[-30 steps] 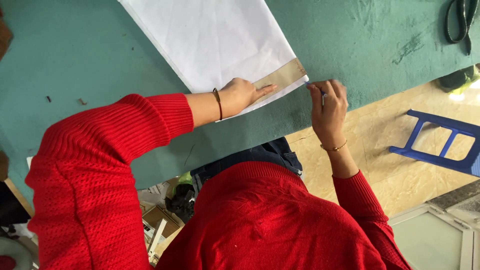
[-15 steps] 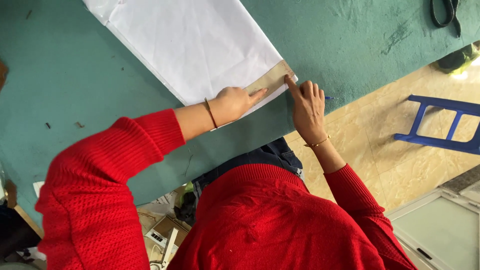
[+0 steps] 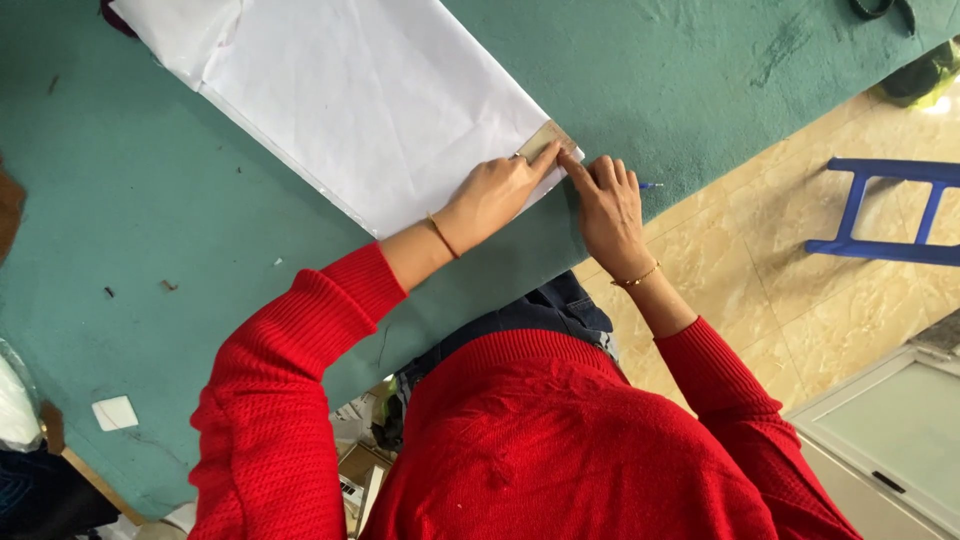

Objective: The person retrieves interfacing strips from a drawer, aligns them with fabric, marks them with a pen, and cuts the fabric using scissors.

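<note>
A large white paper sheet (image 3: 370,110) lies on the green table (image 3: 150,200). At the sheet's near right corner sits a short wooden ruler (image 3: 548,140). My left hand (image 3: 495,190) presses flat on the ruler and the paper edge, fingers stretched toward the corner. Just to its right, my right hand (image 3: 605,205) touches the ruler's end with its index finger. It grips a blue pen (image 3: 650,185), of which only the tip shows past the fingers. Both arms wear red sleeves, with a thin bracelet on each wrist.
Black scissors (image 3: 880,8) lie at the table's far right edge. A blue plastic stool (image 3: 900,210) stands on the tiled floor to the right. A small white paper scrap (image 3: 113,412) lies at the table's near left, and a pale cabinet (image 3: 890,430) is at lower right.
My right hand has moved left until it meets the ruler's end beside my left hand. The left hand now covers most of the ruler. The view has shifted.
</note>
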